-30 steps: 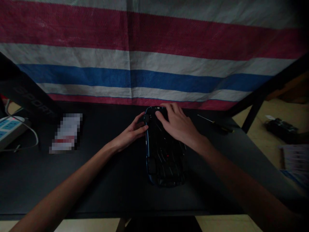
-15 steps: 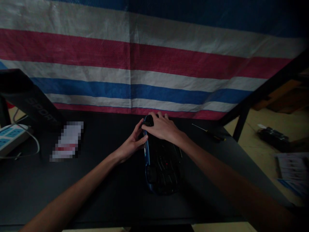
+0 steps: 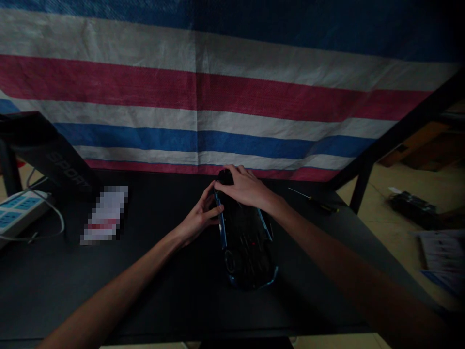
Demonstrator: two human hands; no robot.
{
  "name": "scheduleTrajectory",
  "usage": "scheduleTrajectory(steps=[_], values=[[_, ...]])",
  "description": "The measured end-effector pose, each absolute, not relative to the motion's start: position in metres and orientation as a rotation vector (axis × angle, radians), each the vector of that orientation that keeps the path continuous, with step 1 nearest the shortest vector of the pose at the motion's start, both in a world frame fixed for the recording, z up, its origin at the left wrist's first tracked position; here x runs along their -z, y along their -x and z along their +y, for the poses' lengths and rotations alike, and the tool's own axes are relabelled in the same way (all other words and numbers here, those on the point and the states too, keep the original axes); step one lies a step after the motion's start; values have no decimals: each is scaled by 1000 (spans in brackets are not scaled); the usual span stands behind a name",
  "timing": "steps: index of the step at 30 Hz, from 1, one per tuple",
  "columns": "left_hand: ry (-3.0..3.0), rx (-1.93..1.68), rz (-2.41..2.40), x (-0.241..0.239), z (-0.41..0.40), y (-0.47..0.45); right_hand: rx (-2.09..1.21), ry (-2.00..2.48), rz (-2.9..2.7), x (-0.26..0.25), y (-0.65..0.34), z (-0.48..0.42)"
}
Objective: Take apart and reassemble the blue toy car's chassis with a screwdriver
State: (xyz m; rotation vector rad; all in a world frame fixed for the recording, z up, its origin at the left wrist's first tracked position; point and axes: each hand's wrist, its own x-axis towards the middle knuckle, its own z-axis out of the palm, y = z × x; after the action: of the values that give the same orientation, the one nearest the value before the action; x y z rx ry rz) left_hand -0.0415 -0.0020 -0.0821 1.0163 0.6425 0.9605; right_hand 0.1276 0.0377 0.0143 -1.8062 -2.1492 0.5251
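Curling our right hand (image 3: 245, 190) closed over the far end of the toy car (image 3: 249, 245) (flat on it a second ago), we pinched its left edge with our left hand (image 3: 199, 219); it lay upturned on the table (image 3: 145, 271), both grips now firm.

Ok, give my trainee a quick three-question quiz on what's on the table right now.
1. True or false: the toy car lies underside up on the black table.
2. Which hand covers the car's far end: A) left hand or B) right hand?
3. Fill in: the tool lying on the table to the right of the car is a ____.
Key: 1 true; 2 B; 3 screwdriver.
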Motion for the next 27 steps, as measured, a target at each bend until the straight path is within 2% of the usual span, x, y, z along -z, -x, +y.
scheduleTrajectory(steps=[9,16,24,27], values=[[-983,-982,662,84,-2,41,-393,1814,-2320,-5,-124,-35],[-1044,-947,751,76,-1,39,-331,1764,-2292,-25,-159,-35],[-1049,-923,750,80,2,40,-610,1721,-2022,-32,-242,-29],[-1055,-920,772,75,2,41,-1062,1756,-1749,-13,-277,-28]])
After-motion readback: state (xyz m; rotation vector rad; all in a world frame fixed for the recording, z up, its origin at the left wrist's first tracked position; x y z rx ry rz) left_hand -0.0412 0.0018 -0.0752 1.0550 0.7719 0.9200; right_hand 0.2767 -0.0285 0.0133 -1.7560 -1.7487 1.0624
